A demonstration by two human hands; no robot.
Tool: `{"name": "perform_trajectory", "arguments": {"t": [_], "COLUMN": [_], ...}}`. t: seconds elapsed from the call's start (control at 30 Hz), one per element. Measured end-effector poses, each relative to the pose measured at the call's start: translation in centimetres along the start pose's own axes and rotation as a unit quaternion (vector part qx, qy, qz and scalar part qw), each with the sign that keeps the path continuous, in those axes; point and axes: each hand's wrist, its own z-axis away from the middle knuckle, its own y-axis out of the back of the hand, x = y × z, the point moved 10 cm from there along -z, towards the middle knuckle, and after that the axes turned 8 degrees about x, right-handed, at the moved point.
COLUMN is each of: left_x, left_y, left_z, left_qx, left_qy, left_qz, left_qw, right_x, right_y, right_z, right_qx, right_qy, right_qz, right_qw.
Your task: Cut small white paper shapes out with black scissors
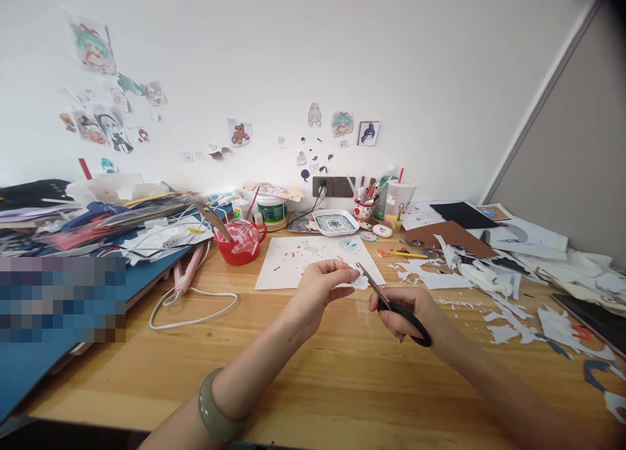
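Note:
My left hand (pixel 325 287) pinches a small white paper piece (pixel 360 280) between thumb and fingers, above the near right part of a white sheet. My right hand (pixel 403 310) grips black-handled scissors (pixel 384 301), with the fingers in the loops. Their blades point up and to the left, beside the paper piece; I cannot tell whether they touch it. On the white sheet (pixel 274 270) lie several tiny coloured paper cut-outs. A round pale blue cut-out (pixel 349 244) rests near its far right corner.
A red mug (pixel 239 254) stands left, by a pink device (pixel 188 270) with a white cord. Behind the sheet are a patterned tray (pixel 335 222), a pen cup (pixel 364 210) and a plastic cup (pixel 398 199). White paper scraps (pixel 508 316) litter the right side.

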Motion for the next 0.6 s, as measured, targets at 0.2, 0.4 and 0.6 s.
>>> {"name": "perform_trajectory", "arguments": {"t": [0.2, 0.4, 0.6], "left_x": [-0.11, -0.11, -0.06], "left_y": [0.03, 0.02, 0.1], "left_z": [-0.01, -0.06, -0.09], "left_qx": [0.004, 0.004, 0.002], "left_qy": [0.003, 0.004, 0.002], "left_qz": [-0.004, -0.002, -0.004], "left_qw": [1.0, 1.0, 1.0], "right_x": [-0.07, -0.03, -0.13], "right_y": [0.02, -0.1, -0.15], "right_z": [-0.06, -0.07, 0.02], "right_qx": [0.0, -0.002, -0.009], "right_qy": [-0.002, -0.014, -0.017], "right_qz": [-0.005, -0.028, -0.043], "right_qw": [1.0, 0.999, 0.999]}}
